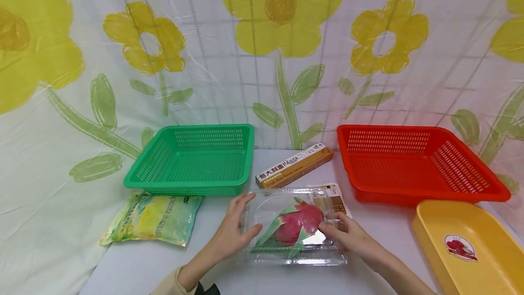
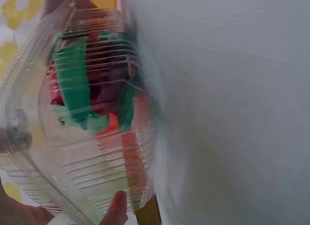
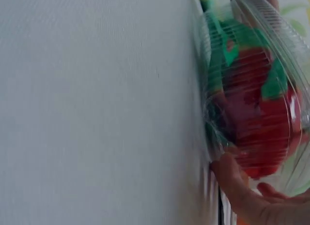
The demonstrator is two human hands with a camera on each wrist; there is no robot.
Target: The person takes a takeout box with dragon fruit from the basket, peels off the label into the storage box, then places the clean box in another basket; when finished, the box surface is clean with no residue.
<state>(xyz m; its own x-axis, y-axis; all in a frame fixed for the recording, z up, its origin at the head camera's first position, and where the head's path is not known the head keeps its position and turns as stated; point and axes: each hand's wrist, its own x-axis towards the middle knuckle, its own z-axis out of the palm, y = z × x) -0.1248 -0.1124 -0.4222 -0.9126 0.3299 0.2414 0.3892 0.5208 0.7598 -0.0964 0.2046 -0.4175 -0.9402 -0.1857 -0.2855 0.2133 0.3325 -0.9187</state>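
Observation:
A clear plastic clamshell box (image 1: 282,257) is held over the white table between both hands. Through its ribbed walls a red dragon fruit (image 1: 291,226) with green scales shows, also seen in the left wrist view as a dark red fruit (image 2: 107,87). My left hand (image 1: 235,229) grips the box's left side, thumb toward the front and fingers at the far corner. On the right side, my right hand (image 1: 352,238) holds the box with its thumb on the lid; in the right wrist view the right hand (image 3: 247,200) is at the lower edge.
Behind the box lie a pasta box (image 1: 294,165) and a partly covered printed packet (image 1: 340,201). A green basket (image 1: 188,190) stands back left, with a yellow-green bag (image 1: 157,217) before it. Right are a red basket (image 1: 409,195) and a yellow tray (image 1: 483,236) bearing a dragon fruit sticker.

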